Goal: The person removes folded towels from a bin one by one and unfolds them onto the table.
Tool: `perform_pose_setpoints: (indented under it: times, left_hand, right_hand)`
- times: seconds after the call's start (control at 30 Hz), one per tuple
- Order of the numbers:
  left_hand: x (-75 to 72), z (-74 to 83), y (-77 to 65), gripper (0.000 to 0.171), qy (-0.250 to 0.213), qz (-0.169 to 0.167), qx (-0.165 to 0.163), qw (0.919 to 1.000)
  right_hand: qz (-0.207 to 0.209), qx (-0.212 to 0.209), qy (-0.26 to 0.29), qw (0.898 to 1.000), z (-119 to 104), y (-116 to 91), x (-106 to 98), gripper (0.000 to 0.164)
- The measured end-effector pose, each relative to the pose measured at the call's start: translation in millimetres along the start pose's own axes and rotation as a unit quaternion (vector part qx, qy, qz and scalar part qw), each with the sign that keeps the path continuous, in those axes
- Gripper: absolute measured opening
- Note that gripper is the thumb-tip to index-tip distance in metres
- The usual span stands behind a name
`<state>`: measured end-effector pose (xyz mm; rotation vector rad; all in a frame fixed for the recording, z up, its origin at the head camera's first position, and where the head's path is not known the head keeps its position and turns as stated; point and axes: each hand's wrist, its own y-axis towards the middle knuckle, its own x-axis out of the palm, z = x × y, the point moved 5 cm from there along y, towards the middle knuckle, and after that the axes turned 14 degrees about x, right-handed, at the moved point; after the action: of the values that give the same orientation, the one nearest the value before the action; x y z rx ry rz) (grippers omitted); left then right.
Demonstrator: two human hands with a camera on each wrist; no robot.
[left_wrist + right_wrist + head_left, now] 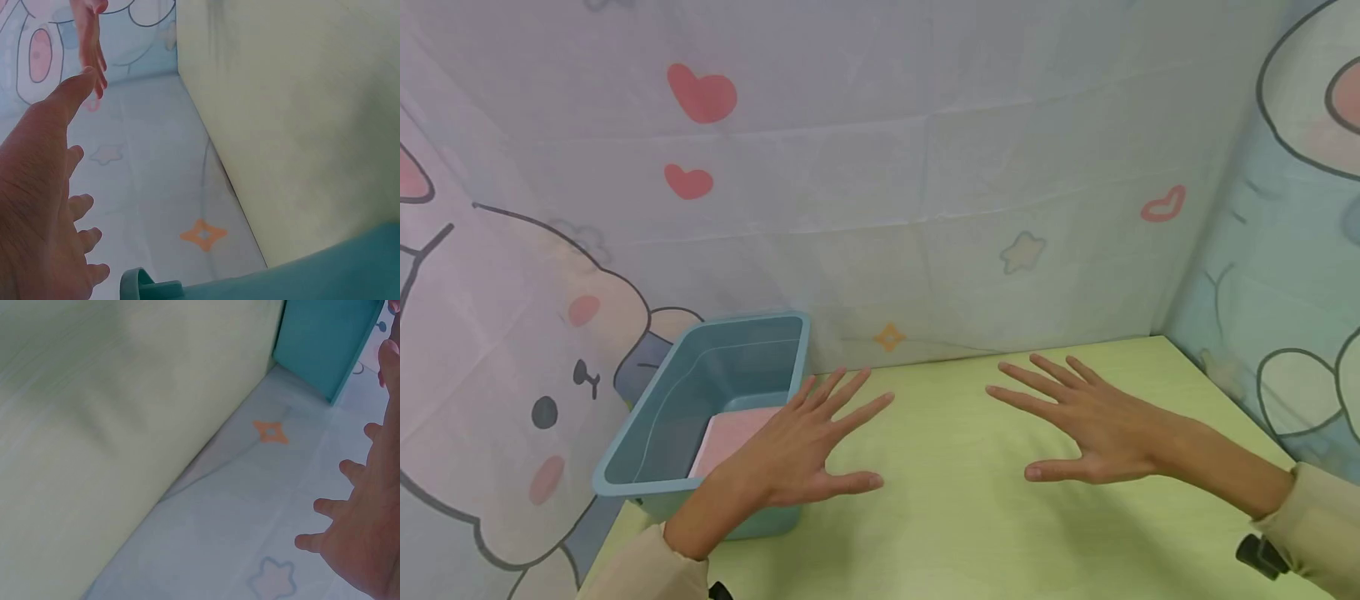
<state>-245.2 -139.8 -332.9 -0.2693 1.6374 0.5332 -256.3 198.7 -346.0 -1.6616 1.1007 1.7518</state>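
Observation:
Both hands hover palm down over a yellow-green table [947, 533] with fingers spread, and neither holds anything. My left hand [801, 450] is in front of the right side of a blue-green plastic bin [658, 433], hiding part of it. Inside that bin lies a flat pink item [733, 433]; its kind is unclear because the hand and wrist cover part of it. My right hand [1093, 421] is over the right half of the table, apart from any object. In the left wrist view the bin's rim [250, 284] shows at the bottom.
A printed cloth [865, 183] with hearts, stars and cartoon animals hangs behind the table and along both sides. The table's back edge meets this cloth. The bin stands at the table's left side, close to the cloth.

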Motion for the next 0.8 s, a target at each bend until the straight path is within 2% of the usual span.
perform_pose_setpoints:
  times: [0.37, 0.8]
  left_hand:
    - [3.8, -1.9, -3.9, 0.087, 0.002, 0.004, -0.003, 1.0]
    - [-3.7, -5.7, -2.9, 0.087, -0.001, -0.001, -0.013, 0.9999]
  right_hand:
    - [0.002, -0.003, -0.005, 1.0, 0.5, 0.2, 3.4, 0.088]
    - [0.026, 0.002, -0.006, 1.0, 7.1, 8.0, -14.6, 0.091]
